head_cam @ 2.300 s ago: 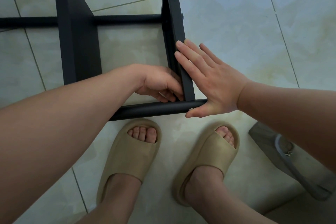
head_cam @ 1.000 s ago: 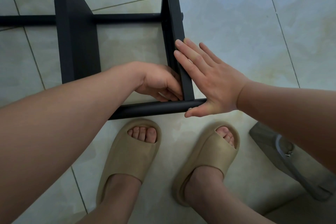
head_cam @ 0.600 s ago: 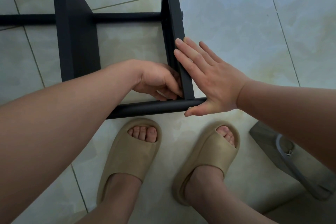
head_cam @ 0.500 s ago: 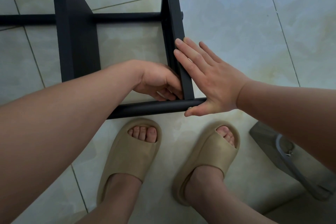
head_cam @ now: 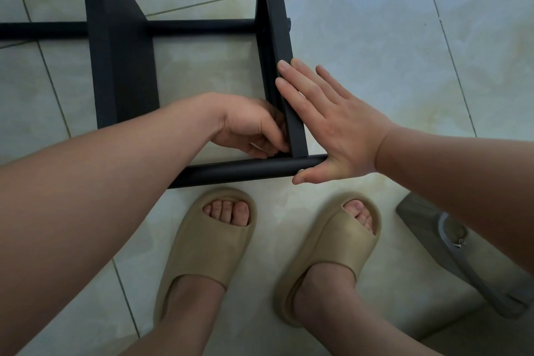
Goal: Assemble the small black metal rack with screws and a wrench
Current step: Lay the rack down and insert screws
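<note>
Left hand (head_cam: pixel 248 127) curls its fingertips tight into the inside corner of the rack (head_cam: pixel 121 66), where the flat side bar (head_cam: pixel 277 23) meets the near round tube (head_cam: pixel 245 169). Whatever I pinch there, screw or wrench, is hidden by my own fingers, so I cannot tell. Right hand (head_cam: pixel 332 130) lies flat, fingers straight and close together, pressed on the outer face of the side bar, thumb at the tube end. Rack lies on the tiled floor (head_cam: pixel 390 37), just ahead of my sandals (head_cam: pixel 213 243).

Risks, my guess: the flat palm only braces and has no real hold, so the bar could slide off line and a screw could cross-thread, or drop and roll on the tile. I work blind in that corner, so a slip could nip fingertips between bar and tube. Bare toes sit near the tube.

Grey object (head_cam: pixel 450 243) on the floor at right, kind unclear. No brand, label or writing readable anywhere.
</note>
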`<state>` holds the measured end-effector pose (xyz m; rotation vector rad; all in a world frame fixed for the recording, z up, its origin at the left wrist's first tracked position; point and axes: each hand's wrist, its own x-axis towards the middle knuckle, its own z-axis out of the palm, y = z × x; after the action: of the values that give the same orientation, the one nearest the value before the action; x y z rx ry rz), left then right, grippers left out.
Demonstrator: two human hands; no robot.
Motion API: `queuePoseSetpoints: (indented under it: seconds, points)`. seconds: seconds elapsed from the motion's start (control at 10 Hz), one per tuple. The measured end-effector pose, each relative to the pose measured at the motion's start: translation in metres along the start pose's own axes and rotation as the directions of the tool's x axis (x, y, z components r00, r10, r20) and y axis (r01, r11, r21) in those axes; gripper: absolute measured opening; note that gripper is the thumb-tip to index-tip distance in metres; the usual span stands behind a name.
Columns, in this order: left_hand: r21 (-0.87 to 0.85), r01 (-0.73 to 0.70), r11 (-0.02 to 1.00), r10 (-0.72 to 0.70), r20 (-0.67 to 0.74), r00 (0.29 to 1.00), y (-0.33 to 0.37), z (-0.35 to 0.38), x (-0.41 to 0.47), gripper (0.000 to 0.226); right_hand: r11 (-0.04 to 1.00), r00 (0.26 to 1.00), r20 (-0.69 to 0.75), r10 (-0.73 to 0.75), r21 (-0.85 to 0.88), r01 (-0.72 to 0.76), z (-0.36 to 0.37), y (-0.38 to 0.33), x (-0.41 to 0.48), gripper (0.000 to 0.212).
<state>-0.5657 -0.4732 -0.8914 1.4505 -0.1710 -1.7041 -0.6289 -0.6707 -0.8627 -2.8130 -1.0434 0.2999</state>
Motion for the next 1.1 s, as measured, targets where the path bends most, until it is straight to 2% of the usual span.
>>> queuePoseSetpoints:
  seconds: [0.1, 0.2, 0.3, 0.5, 0.6, 0.9, 1.0, 1.1]
  points:
    - [-0.007, 0.018, 1.0, -0.018, 0.01, 1.0, -0.0003, -0.0015, -0.0002, 0.031, 1.0, 1.0, 0.0, 0.0, -0.005, 0.0, -0.0001, 0.0001, 0.0001, 0.127]
    - [0.007, 0.026, 1.0, -0.026, 0.044, 0.999, -0.0004, 0.0008, 0.0008, 0.026, 1.0, 1.0, 0.001, 0.001, -0.009, -0.001, -0.0005, 0.0004, 0.0002, 0.127]
    - [0.004, 0.009, 1.0, -0.009, 0.022, 1.0, -0.0014, 0.0023, 0.0031, 0.024, 1.0, 1.0, 0.002, 0.002, -0.008, -0.002, -0.0004, 0.0004, 0.0002, 0.127]
    - [0.019, -0.011, 1.0, 0.01, 0.027, 1.0, -0.0002, -0.0002, 0.0027, 0.031, 1.0, 1.0, -0.001, 0.001, -0.007, -0.001, 0.0006, 0.0, 0.0006, 0.127]
    - [0.0, -0.017, 1.0, 0.017, 0.025, 1.0, -0.0007, -0.0002, 0.0029, 0.028, 1.0, 1.0, -0.001, 0.001, -0.008, -0.001, 0.0005, 0.0, 0.0007, 0.127]
    - [0.003, 0.026, 1.0, -0.026, 0.013, 1.0, -0.0008, -0.0038, 0.0016, 0.019, 1.0, 1.0, -0.003, 0.002, -0.008, -0.002, 0.0005, -0.0001, 0.0011, 0.127]
    - [0.036, 0.076, 0.996, -0.078, 0.056, 0.995, 0.0, -0.0042, 0.0012, 0.019, 1.0, 1.0, -0.005, 0.002, -0.005, -0.002, 0.0004, -0.0001, 0.0016, 0.127]
    - [0.019, 0.042, 0.999, -0.043, 0.056, 0.998, -0.0001, -0.0008, 0.0027, 0.026, 1.0, 1.0, -0.008, 0.003, -0.001, -0.003, 0.0003, -0.0001, 0.0015, 0.127]
